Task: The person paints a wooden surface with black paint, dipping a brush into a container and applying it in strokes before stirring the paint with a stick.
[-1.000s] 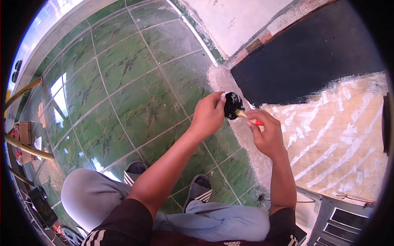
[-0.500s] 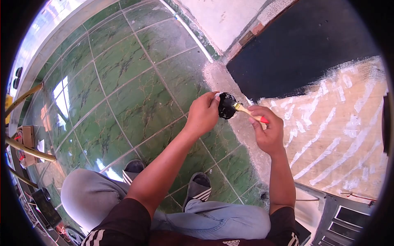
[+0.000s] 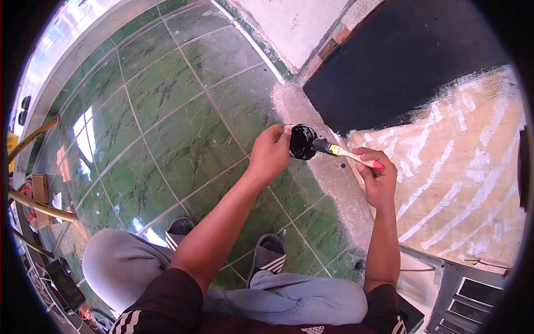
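My left hand (image 3: pixel 271 151) is closed on the rim of a small round cup of black paint (image 3: pixel 302 142), thumb at its edge. My right hand (image 3: pixel 380 177) grips the wooden handle of a paintbrush (image 3: pixel 352 156) with a red tip. Its dark, paint-coated bristles point left, at the right rim of the cup. To the right stands a wooden board (image 3: pixel 445 183) streaked with white patches. The board's upper part is covered in black paint (image 3: pixel 400 67), with a rough brushed border between the two areas.
Green marbled tiles (image 3: pixel 172 122) cover the floor, with a rough concrete strip (image 3: pixel 311 117) along the board. A white pipe (image 3: pixel 258 50) runs by the wall. My sandals (image 3: pixel 268 256) rest on the tiles. Curved yellowish bars (image 3: pixel 44 207) stand at the left.
My right hand has moved right, drawing the brush out of the cup so its bristles now show at the rim. The cup has shifted slightly left with my left hand.
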A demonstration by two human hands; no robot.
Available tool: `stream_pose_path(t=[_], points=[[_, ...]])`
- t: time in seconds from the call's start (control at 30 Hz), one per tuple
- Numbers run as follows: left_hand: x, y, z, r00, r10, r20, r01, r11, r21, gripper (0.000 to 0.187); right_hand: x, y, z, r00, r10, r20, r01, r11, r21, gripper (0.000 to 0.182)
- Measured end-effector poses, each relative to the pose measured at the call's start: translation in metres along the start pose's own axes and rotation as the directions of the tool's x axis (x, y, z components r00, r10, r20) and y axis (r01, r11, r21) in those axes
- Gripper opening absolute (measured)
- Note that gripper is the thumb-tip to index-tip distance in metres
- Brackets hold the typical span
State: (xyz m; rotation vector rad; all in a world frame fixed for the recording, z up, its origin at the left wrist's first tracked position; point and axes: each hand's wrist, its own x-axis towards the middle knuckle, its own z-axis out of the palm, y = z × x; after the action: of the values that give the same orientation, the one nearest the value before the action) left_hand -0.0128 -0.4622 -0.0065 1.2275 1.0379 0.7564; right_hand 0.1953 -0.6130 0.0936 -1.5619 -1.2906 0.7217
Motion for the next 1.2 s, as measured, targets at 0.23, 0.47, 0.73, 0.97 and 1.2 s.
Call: stream_pose_path(t=[0.23, 0.47, 0.73, 0.97, 1.2], points=[[-0.002, 0.005, -0.003, 1.000, -0.027, 0.002, 0.027, 0.999, 0.034, 0.032, -0.003, 0.000, 0.012, 0.998, 0.009, -0.065, -0.004, 0.997, 0.080, 0.013], [-0.004, 0.008, -0.005, 0.999, -0.043, -0.002, 0.043, 0.999, -0.013, 0.032, 0.001, 0.005, 0.005, 1.000, 0.022, -0.022, -0.021, 0.999, 0.027, 0.015], [-0.008, 0.004, 0.002, 0.999, -0.032, -0.011, 0.032, 0.999, -0.023, 0.032, 0.011, 0.000, 0.017, 0.927, 0.138, -0.348, -0.078, 0.981, 0.179, 0.014], [-0.009, -0.002, 0.004, 1.000, -0.030, -0.008, 0.029, 0.997, -0.065, 0.032, 0.011, 0.014, 0.020, 0.821, 0.360, -0.444, -0.111, 0.862, 0.494, 0.013], [-0.006, -0.001, 0.001, 0.994, -0.110, -0.006, 0.108, 0.984, -0.144, 0.032, 0.006, -0.030, -0.027, 0.775, 0.017, -0.631, 0.258, 0.904, 0.341, 0.017]])
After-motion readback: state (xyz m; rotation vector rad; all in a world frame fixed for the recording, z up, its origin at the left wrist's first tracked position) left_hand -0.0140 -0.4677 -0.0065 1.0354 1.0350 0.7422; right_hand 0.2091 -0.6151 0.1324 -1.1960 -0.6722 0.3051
